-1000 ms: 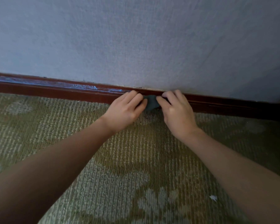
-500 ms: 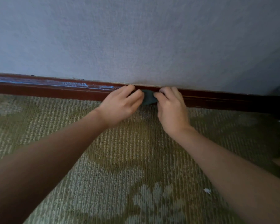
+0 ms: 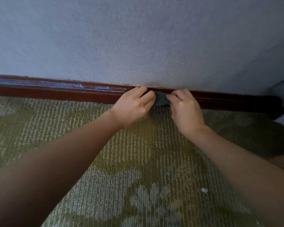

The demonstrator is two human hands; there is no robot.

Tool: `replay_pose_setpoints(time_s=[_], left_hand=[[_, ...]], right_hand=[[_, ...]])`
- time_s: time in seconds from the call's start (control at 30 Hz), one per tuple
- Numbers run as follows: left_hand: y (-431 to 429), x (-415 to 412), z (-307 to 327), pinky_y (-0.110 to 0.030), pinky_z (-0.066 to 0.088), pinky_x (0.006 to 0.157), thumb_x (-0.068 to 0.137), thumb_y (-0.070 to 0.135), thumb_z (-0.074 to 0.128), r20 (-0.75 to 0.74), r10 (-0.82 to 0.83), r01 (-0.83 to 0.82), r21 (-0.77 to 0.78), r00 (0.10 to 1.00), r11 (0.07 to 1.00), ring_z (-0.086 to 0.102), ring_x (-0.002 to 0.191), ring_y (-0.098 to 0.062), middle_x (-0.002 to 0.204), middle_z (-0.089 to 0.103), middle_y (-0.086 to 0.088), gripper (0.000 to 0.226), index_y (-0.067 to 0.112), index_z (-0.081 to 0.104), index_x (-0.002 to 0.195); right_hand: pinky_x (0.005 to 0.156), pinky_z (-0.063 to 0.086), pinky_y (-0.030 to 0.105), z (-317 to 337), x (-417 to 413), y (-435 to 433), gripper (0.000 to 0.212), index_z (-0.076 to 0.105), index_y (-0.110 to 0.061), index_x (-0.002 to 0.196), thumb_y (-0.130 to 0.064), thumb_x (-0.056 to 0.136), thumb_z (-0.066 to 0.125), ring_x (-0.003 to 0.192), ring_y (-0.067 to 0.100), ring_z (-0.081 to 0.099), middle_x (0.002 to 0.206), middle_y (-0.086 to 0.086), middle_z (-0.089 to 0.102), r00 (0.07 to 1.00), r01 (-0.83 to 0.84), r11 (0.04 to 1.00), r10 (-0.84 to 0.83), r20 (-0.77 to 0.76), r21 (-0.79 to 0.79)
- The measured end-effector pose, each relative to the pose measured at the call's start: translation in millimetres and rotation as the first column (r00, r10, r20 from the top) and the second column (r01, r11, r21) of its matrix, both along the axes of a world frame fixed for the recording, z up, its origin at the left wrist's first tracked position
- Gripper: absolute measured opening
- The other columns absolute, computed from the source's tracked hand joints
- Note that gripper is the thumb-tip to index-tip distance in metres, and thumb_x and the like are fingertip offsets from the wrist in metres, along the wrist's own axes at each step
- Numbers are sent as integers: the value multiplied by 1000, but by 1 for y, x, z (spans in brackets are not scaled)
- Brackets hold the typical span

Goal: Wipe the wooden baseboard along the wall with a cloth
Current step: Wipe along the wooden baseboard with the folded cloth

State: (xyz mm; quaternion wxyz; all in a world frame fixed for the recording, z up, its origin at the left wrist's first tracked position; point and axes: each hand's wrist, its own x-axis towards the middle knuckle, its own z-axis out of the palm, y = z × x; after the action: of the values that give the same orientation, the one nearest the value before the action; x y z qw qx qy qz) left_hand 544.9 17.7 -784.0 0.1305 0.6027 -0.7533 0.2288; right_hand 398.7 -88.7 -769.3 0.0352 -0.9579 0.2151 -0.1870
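Head view: I logged the small dark teal cloth (image 3: 161, 99) bunched against the reddish-brown baseboard (image 3: 56, 91), low down by the carpet (image 3: 105, 145). Curled fingers of the left hand (image 3: 133, 107) gripped its left end; the right hand (image 3: 184, 108) pinched its right end. Pale streaks (image 3: 69, 85) marked the baseboard further left. Grey-white wall (image 3: 138, 38) above; one white scrap (image 3: 204, 190) on the carpet beside the right forearm (image 3: 236, 161).

Two hands (image 3: 132, 106) (image 3: 185, 110), one cloth (image 3: 161, 99), one baseboard (image 3: 56, 91), one carpet (image 3: 143, 154).

Dim, soft light; wide-angle edge distortion
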Motion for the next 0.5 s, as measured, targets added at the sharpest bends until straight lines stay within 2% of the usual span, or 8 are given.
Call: replay_pose_setpoints(time_s=[0.13, 0.3, 0.37, 0.5], left_hand=[[6, 7, 2, -33, 52, 61, 90, -2, 43, -16, 6, -6, 16, 1000, 1000, 62, 67, -28, 82, 66, -17, 26, -8, 69, 88], [12, 7, 6, -37, 52, 60, 84, -5, 49, -65, 54, -50, 63, 996, 997, 61, 69, -31, 83, 65, -20, 19, -10, 67, 90], [18, 11, 9, -38, 52, 61, 80, -8, 57, -89, 82, -77, 62, 993, 995, 61, 72, -33, 86, 64, -23, 15, -12, 66, 92], [37, 31, 13, -40, 52, 60, 87, -4, 49, -95, 108, -104, 39, 990, 994, 62, 71, -36, 89, 64, -25, 19, -14, 65, 91]], right_hand=[[67, 52, 42, 4, 13, 10, 24, 69, 10, 83, 22, 62, 65, 77, 39, 60, 79, 22, 64, 1000, 14, 998, -13, -20, 54], [77, 49, 43, 9, 10, 9, 30, 66, 7, 101, 16, 73, 63, 92, 38, 56, 95, 21, 62, 992, -4, 997, 13, -123, 79], [74, 51, 44, 11, 12, 16, 32, 66, 7, 100, 16, 69, 67, 88, 38, 57, 92, 21, 61, 996, -31, 998, 36, -83, 59], [67, 52, 42, 9, 30, 37, 32, 67, 7, 94, 17, 64, 71, 80, 37, 58, 86, 21, 60, 997, -74, 997, 74, 27, 23]])
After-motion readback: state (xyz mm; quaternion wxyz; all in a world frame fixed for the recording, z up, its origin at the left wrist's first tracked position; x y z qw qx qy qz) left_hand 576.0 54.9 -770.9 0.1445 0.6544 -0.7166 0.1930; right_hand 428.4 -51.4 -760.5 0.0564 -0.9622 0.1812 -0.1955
